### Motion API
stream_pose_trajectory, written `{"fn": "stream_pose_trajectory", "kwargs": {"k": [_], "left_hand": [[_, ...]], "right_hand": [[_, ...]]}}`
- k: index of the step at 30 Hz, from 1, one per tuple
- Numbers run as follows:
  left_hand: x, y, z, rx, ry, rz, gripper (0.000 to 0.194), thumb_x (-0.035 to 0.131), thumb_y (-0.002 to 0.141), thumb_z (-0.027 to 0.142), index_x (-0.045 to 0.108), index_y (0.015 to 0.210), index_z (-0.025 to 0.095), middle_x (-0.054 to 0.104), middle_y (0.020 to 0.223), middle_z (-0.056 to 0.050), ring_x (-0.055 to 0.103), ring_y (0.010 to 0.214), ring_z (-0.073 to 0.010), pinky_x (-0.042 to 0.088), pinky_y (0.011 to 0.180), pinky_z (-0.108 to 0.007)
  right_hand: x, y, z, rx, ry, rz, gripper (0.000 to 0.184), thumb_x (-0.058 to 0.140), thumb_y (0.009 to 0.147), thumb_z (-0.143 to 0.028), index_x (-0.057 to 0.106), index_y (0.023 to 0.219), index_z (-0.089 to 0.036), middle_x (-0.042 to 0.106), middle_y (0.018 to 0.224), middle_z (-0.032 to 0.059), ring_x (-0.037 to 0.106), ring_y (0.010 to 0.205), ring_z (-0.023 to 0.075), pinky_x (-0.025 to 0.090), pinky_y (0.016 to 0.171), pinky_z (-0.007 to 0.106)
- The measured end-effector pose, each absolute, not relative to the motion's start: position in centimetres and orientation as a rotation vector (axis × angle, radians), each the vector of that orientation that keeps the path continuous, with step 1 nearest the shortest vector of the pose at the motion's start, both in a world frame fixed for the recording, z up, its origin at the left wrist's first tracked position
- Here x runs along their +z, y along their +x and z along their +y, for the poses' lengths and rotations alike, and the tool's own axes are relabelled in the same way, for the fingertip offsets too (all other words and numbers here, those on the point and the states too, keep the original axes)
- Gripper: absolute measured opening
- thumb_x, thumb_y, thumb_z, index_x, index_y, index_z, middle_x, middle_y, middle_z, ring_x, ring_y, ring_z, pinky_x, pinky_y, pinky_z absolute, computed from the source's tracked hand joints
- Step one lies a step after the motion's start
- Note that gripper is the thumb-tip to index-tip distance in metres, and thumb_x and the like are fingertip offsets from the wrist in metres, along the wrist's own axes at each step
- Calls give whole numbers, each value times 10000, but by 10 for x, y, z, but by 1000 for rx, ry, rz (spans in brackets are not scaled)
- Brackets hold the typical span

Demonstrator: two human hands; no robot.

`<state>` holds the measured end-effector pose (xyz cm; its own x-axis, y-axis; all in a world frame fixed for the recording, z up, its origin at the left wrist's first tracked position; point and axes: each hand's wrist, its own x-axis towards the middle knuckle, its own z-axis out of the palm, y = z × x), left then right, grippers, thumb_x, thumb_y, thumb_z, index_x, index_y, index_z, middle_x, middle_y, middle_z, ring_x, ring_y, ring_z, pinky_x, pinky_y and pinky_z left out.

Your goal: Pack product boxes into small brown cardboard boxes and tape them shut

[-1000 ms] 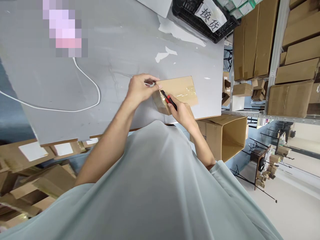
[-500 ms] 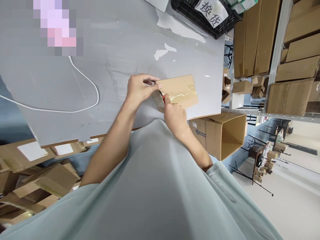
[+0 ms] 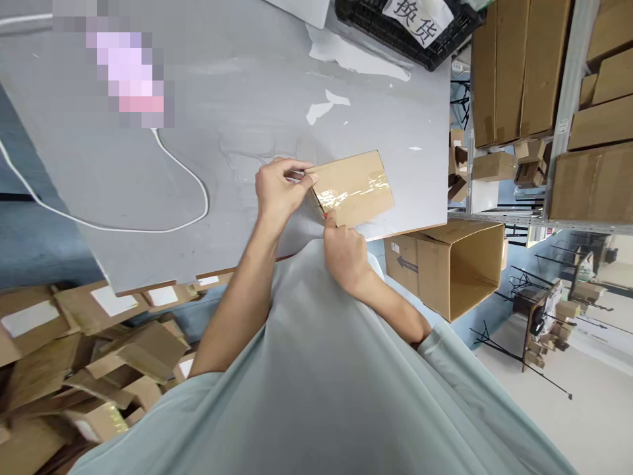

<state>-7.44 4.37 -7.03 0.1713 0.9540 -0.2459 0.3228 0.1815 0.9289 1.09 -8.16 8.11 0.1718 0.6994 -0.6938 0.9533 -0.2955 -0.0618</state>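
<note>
A small cardboard box (image 3: 353,181) with shiny clear tape across its top lies near the front edge of the grey table. Thumb and fingers of my left hand (image 3: 281,188) pinch the box at its far left corner. My right hand (image 3: 346,254) is wrapped round a utility knife (image 3: 326,215) at the near left edge of the box. Only a bit of the knife's red part shows; its handle is hidden in the fist, and I cannot make out the blade. The index finger points forward along the knife.
A black crate (image 3: 410,30) with a paper sign stands at the far right of the table (image 3: 237,79). A white cable (image 3: 205,198) curves at the left. An open carton (image 3: 445,264) sits beyond the front edge; flattened cartons (image 3: 153,349) pile up lower left.
My right hand has turned over the utility knife and drawn it along the left edge of the box towards me. My left hand stays at the box corner.
</note>
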Motion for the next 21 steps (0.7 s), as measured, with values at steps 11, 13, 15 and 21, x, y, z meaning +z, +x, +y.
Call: {"fn": "stream_pose_trajectory", "kwargs": {"k": [11,13,15,21], "left_hand": [[-61,-83,33,726,1489,1415,301,864,885,406,860,1145,254,849,1178,-66,835,1089,-284,692,1061,-485],[-52,-78,28,765,1623,1431,361,822,937,420,851,1259,261,836,1302,-73,804,1273,-332,644,1188,-553],[-40,-63,18,789,1798,1403,423,796,995,437,821,1386,277,791,1475,-77,711,1475,-376,540,1328,-606],[-28,17,-15,549,2150,1082,630,798,1034,649,723,1589,359,595,1807,-79,350,1797,-483,194,1479,-773]], "right_hand": [[127,77,-129,-965,2023,1571,697,516,1214,-174,364,1895,-185,902,1135,165,892,1025,293,675,876,343],[121,110,-134,-944,2164,1549,668,447,1251,-245,337,1910,-214,907,1149,142,882,1016,299,661,895,354],[108,146,-135,-884,2316,1529,657,399,1267,-302,328,1915,-221,907,1180,134,868,1019,304,646,915,361],[60,215,-117,-836,2442,1637,668,414,1253,-337,351,1909,-229,903,1210,124,841,1007,302,620,949,368]]}}
